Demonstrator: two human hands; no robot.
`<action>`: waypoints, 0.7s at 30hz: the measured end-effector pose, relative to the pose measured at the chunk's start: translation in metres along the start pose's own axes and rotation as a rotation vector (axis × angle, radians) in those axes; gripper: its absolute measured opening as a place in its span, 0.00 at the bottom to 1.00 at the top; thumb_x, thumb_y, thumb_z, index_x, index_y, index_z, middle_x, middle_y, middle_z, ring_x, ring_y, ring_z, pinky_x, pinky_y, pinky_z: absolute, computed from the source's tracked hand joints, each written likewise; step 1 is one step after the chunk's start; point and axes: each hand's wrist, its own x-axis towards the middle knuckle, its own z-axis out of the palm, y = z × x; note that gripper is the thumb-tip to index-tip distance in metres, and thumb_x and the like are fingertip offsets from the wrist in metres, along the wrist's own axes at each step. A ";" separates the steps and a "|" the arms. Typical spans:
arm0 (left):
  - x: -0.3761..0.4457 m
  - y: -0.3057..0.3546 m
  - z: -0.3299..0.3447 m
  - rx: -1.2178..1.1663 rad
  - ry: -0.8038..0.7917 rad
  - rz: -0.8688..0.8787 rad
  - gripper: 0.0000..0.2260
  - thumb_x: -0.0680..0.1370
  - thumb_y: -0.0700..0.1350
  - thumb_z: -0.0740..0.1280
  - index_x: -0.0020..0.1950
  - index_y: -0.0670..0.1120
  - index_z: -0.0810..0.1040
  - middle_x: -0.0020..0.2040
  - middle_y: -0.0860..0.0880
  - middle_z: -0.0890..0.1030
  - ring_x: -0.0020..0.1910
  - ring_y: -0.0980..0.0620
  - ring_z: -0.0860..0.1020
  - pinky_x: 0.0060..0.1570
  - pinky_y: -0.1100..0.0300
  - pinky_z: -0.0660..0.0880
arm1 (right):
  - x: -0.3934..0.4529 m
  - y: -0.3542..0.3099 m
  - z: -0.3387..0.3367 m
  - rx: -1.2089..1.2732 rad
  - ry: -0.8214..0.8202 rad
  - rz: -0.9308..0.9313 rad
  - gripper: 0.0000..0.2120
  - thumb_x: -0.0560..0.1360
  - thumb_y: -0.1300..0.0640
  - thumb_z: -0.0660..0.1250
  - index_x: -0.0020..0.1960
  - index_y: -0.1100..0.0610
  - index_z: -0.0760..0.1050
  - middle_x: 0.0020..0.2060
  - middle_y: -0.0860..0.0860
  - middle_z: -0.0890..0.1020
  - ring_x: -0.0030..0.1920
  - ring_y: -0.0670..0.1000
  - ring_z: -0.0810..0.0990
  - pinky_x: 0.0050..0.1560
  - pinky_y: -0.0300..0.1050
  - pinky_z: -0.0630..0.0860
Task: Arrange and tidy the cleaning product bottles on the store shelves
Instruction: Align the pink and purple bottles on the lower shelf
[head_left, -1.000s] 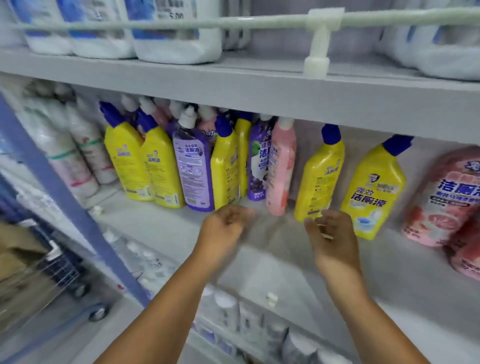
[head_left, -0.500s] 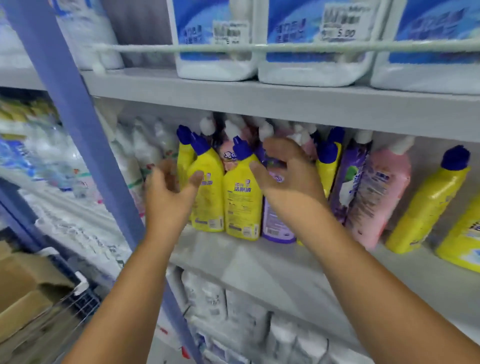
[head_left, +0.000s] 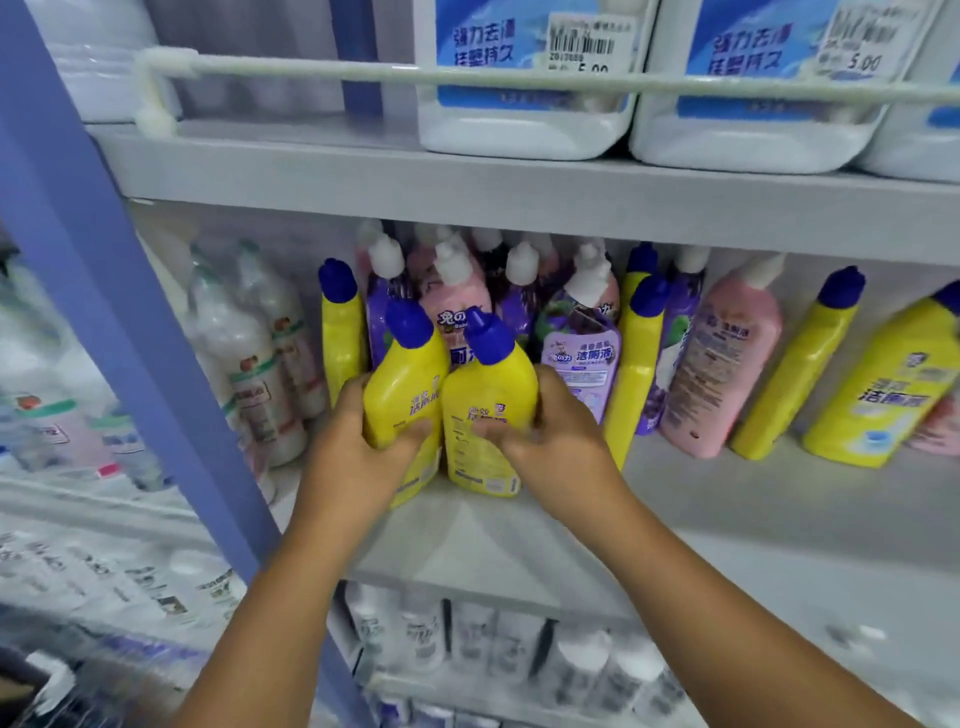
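left hand and right hand each curled round a glossy yellow angle-necked bottle

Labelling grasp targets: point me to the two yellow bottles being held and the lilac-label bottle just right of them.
left yellow bottle (head_left: 402, 387), head view, upper body above the left hand
right yellow bottle (head_left: 488, 395), head view, front label
lilac-label bottle (head_left: 582, 353), head view, label centre

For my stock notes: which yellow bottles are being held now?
The two front yellow bottles: left hand grips one, right hand the other; other yellow ones stand untouched.
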 end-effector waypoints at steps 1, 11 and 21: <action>-0.006 -0.003 0.000 -0.030 0.009 -0.005 0.23 0.74 0.50 0.77 0.67 0.56 0.75 0.56 0.56 0.82 0.52 0.54 0.79 0.47 0.61 0.73 | -0.002 0.008 -0.002 0.051 0.004 0.017 0.23 0.68 0.47 0.78 0.60 0.46 0.74 0.51 0.46 0.85 0.53 0.50 0.83 0.57 0.54 0.80; -0.064 0.055 0.062 -0.314 -0.176 -0.007 0.12 0.73 0.45 0.78 0.51 0.57 0.81 0.46 0.59 0.87 0.45 0.59 0.85 0.43 0.63 0.80 | -0.044 0.049 -0.106 0.222 0.168 0.005 0.14 0.72 0.58 0.77 0.54 0.46 0.80 0.47 0.44 0.88 0.49 0.47 0.86 0.50 0.45 0.82; -0.098 0.144 0.238 -0.396 -0.281 -0.010 0.17 0.65 0.58 0.79 0.53 0.63 0.81 0.49 0.59 0.87 0.50 0.55 0.85 0.56 0.45 0.81 | -0.062 0.144 -0.301 0.204 0.439 0.065 0.10 0.75 0.62 0.75 0.51 0.49 0.81 0.47 0.48 0.87 0.49 0.51 0.86 0.46 0.41 0.79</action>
